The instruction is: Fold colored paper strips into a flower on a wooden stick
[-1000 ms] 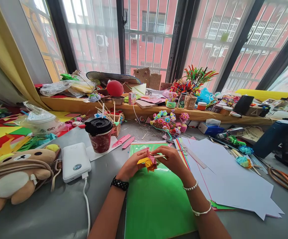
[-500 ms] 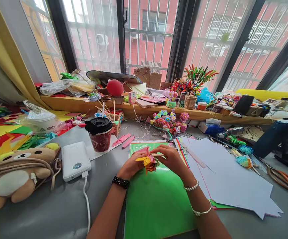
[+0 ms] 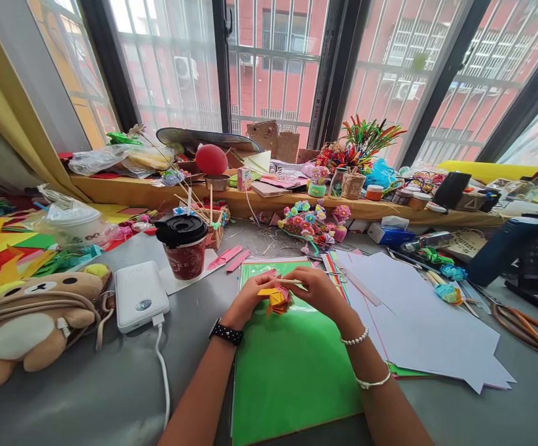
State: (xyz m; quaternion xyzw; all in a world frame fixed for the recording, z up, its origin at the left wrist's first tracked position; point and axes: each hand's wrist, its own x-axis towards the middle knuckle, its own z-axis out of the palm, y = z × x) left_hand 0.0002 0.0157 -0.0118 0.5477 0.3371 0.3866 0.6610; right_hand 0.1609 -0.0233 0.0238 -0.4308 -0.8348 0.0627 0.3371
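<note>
Green, glossy sheeting (image 3: pixel 297 378) lies nearest, flat on a grey table (image 3: pixel 194 362) between two bare forearms. Above its far half, between the hands, is a small folded-paper piece (image 3: pixel 278 302). Its body is a rounded cluster of crisp, overlapping folds, orange-yellow toward the viewer, with pink paper behind and to the right. One flat yellow flap sticks out to the left, nearly level; a small orange tip points down toward the viewer. The cluster is too compact to show a clear long axis.

The left hand (image 3: pixel 245 303), above a black dotted wristband (image 3: pixel 227 332), grips the paper's left side, its fingers bent and partly hidden behind the folds. The right hand (image 3: pixel 318 291) has thumb and fingertips pinched together around a slim pale stick (image 3: pixel 292 282), which lies almost level, left to right, its left end at the pink paper.

Farther left are a plush bear (image 3: pixel 22 334), a white power bank (image 3: pixel 141 296) and a lidded dark-red cup (image 3: pixel 184 257); to the right, loose white sheets (image 3: pixel 427 328). Beyond stand bright craft flowers (image 3: pixel 308 223), then a cluttered sill (image 3: pixel 269 201) with a red ball (image 3: pixel 211 160), and last, barred windows (image 3: pixel 278 74).
</note>
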